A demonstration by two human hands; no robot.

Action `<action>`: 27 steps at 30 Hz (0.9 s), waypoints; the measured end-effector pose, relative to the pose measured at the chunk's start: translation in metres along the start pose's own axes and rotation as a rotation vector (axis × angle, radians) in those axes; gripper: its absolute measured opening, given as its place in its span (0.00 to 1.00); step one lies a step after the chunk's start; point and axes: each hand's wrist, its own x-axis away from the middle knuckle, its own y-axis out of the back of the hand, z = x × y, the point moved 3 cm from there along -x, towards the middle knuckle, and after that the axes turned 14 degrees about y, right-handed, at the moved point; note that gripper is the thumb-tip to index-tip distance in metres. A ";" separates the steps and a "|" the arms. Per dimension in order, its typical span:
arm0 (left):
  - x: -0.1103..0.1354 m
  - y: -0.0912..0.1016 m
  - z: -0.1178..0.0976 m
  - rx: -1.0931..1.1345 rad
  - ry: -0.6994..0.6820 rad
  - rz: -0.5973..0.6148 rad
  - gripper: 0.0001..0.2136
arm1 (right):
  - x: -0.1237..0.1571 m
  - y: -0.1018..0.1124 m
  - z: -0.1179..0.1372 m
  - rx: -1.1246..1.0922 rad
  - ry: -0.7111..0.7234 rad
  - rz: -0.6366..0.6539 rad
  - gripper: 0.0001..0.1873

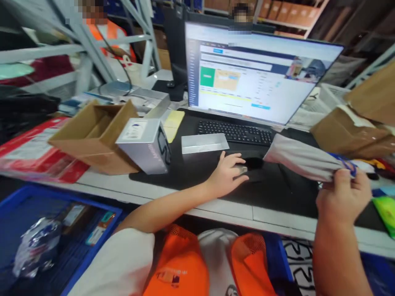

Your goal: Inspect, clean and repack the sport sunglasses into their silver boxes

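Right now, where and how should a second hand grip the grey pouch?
I'd pinch the grey pouch at its free end, coming from the left: that end juts out uncovered, while the right hand grips the end with the blue cord.

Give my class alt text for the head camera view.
A person's right hand grips a pale bag; the left hand is spread over a black mat. Beyond are a keyboard and lit monitor, an open cardboard box at left.

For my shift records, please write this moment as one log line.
left hand: spread over black mat | right hand: gripping grey pouch | monitor: lit
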 end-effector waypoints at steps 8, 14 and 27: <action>-0.001 -0.013 0.027 -0.144 0.264 0.111 0.16 | 0.061 0.023 0.006 -0.246 -0.098 -0.096 0.09; -0.001 -0.014 0.026 -0.097 0.297 0.288 0.34 | 0.059 -0.002 0.005 -0.326 -0.201 0.017 0.07; -0.002 -0.015 0.033 -0.105 0.252 0.222 0.28 | 0.054 -0.075 0.007 0.136 0.394 0.771 0.12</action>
